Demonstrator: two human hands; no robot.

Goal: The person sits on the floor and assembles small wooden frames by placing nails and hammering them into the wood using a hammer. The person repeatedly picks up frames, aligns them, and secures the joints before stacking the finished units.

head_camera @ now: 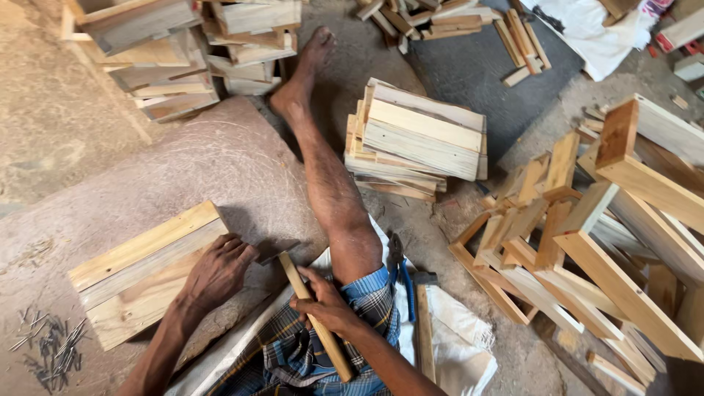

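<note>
My left hand (218, 270) rests palm down on the near right edge of a wooden panel (139, 271) made of pale planks, lying on a flat stone slab (242, 169). My right hand (326, 302) grips the wooden handle of a hammer (312, 315), whose dark head (271, 254) sits close to the panel's edge and to my left fingers. My bare leg (330, 183) stretches out over the ground past the slab.
Loose nails (48, 345) lie at the lower left. A stack of planks (414, 139) sits beyond my leg, more wood piles (183, 51) at the top, and wooden frames (587, 242) on the right. Pliers with blue grips (400, 275) and another hammer (423, 323) lie on a white sack.
</note>
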